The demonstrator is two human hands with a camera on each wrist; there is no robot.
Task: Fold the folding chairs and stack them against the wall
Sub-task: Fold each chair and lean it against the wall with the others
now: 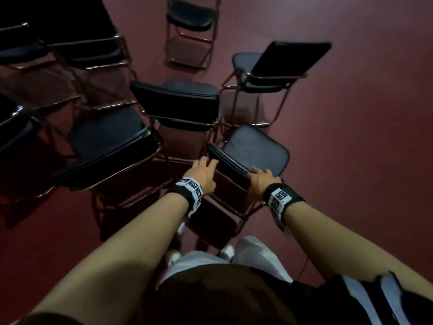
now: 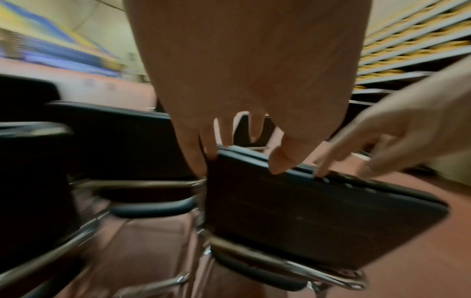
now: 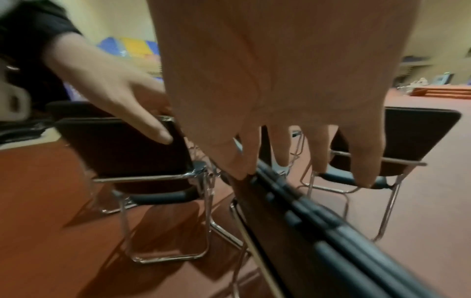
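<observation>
Both hands (left (image 1: 203,171), right (image 1: 262,181)) touch the chair's backrest (image 1: 228,166).

Dim hall — dark red floor (image 1: 351,160), cream walls (image 3: 446,30) (coloured panels blurred), shelving (image 2: 407,50)

- Eight folding chairs (image 1: 248,158) stood unfolded on the floor, from nine to one o'clock.
- Two hands (image 1: 202,171) reached in, two wristbands (image 1: 191,187) worn.

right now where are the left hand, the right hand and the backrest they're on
left hand (image 1: 203,168), head view, back of the hand
right hand (image 1: 262,178), head view, back of the hand
backrest (image 2: 318,213), left wrist view, middle of its rear face
</observation>
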